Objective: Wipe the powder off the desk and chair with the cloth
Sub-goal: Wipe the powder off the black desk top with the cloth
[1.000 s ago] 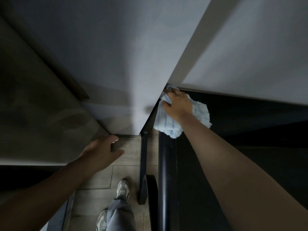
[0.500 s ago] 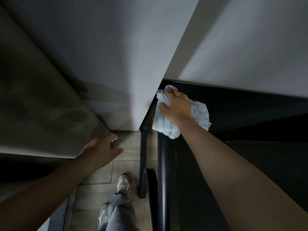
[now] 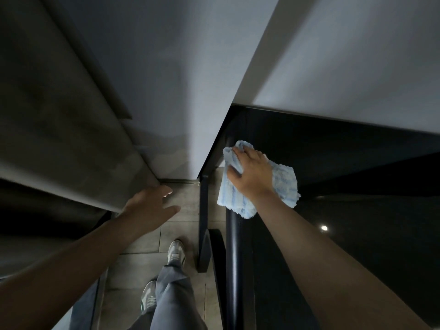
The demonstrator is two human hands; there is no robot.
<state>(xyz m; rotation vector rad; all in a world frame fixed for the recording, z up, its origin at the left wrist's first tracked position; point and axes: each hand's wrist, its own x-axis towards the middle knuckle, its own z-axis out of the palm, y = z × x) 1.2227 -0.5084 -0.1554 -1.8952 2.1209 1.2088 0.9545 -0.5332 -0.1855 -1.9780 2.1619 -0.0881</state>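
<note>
The right hand (image 3: 252, 172) lay palm-down on the pale blue cloth (image 3: 284, 182), a fold bunched between thumb and fingers, pressing it onto the dark desk (image 3: 333, 163) at its rounded near edge. The cloth spread beyond the hand toward the wrist. The left hand (image 3: 150, 206) hung slack-fingered and held nothing, above the tiled floor (image 3: 188, 208).

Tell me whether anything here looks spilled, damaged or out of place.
Nothing stands out. The cloth sits under the right hand at the edge of the black desk. The bright dot on the desk looks like a reflection, not a spill. Dim light could hide fine powder.
</note>
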